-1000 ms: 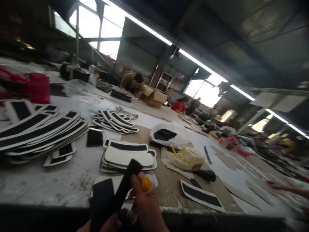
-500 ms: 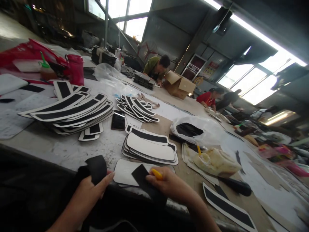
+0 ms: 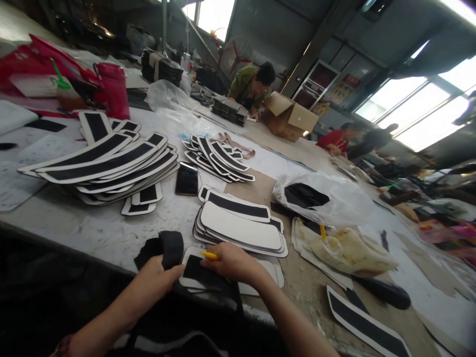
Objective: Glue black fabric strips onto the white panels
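Observation:
My left hand (image 3: 161, 275) is closed round a folded bundle of black strips (image 3: 169, 248) at the table's front edge, its thumb beside a white curved piece. My right hand (image 3: 226, 260) holds a yellow tool (image 3: 209, 255) and presses a black strip (image 3: 193, 270) onto the white piece (image 3: 188, 255). The strip's other end hangs toward the table edge. Behind my right hand lies a stack of white curved pieces (image 3: 240, 225), one with a black strip on it.
Piles of black-and-white pieces (image 3: 111, 163) lie left and centre, near a phone (image 3: 186, 179). At right are a plastic bag (image 3: 334, 198), a glue pouch (image 3: 357, 248) and a dark handle (image 3: 386, 292). A red container (image 3: 113, 91) stands back left. Two people work beyond a cardboard box (image 3: 290, 116).
My right hand has moved left and brought the black strip down onto the white piece. My left hand has shifted slightly right with its bundle. The camera view has turned a little.

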Demonstrator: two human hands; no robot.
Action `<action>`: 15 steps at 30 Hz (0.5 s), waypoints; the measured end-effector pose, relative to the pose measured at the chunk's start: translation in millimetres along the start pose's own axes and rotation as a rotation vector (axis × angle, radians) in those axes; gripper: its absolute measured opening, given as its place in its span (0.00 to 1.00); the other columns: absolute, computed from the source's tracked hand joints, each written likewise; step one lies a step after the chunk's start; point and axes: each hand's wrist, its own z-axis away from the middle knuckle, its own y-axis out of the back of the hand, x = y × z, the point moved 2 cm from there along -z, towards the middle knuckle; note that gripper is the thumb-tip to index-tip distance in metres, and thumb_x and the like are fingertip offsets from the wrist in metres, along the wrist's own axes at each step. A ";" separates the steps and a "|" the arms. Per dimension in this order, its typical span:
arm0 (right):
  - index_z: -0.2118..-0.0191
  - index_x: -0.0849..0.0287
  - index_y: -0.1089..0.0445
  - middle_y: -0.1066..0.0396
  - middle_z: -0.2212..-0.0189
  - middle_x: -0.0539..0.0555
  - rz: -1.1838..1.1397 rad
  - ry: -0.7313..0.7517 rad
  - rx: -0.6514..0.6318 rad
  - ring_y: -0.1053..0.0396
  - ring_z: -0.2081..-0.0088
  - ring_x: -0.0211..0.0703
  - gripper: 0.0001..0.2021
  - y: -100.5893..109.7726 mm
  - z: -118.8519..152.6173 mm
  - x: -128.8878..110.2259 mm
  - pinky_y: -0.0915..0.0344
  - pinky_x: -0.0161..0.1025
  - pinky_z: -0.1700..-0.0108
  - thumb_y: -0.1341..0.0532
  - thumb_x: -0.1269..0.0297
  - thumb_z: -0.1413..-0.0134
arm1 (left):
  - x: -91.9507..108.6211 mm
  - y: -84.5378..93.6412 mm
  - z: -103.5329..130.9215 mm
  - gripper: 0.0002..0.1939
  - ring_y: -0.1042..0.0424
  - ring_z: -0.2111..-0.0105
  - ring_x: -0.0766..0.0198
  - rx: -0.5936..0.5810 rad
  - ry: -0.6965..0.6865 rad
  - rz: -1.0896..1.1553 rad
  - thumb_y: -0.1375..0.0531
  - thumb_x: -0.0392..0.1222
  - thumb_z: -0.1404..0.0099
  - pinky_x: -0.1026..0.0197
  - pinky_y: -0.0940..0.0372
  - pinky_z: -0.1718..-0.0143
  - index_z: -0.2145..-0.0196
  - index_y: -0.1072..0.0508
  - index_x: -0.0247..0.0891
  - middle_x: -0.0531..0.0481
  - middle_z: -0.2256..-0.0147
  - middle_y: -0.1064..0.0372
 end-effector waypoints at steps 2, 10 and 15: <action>0.76 0.59 0.34 0.41 0.82 0.44 0.029 0.002 0.004 0.43 0.78 0.34 0.11 0.0 -0.7 0.1 0.53 0.33 0.75 0.38 0.62 0.45 | 1.1 0.0 -1.8 0.15 0.51 0.84 0.70 -0.008 0.008 -0.035 0.45 0.53 0.52 0.66 0.57 0.83 0.79 0.39 0.38 0.58 0.85 0.48; 0.75 0.57 0.32 0.42 0.82 0.45 0.113 0.032 0.034 0.44 0.78 0.36 0.11 1.0 -1.1 -7.1 0.54 0.33 0.76 0.37 0.58 0.46 | -4.2 -4.3 -12.6 0.21 0.44 0.85 0.65 0.107 -0.018 -0.201 0.44 0.60 0.53 0.63 0.51 0.82 0.84 0.38 0.38 0.53 0.88 0.44; 0.77 0.57 0.32 0.39 0.80 0.46 0.115 -0.030 0.095 0.42 0.76 0.37 0.10 1.9 46.3 21.5 0.53 0.34 0.75 0.33 0.60 0.52 | -15.4 -0.8 -12.0 0.23 0.45 0.86 0.66 0.111 -0.003 -0.213 0.46 0.63 0.53 0.64 0.53 0.84 0.84 0.39 0.39 0.52 0.88 0.43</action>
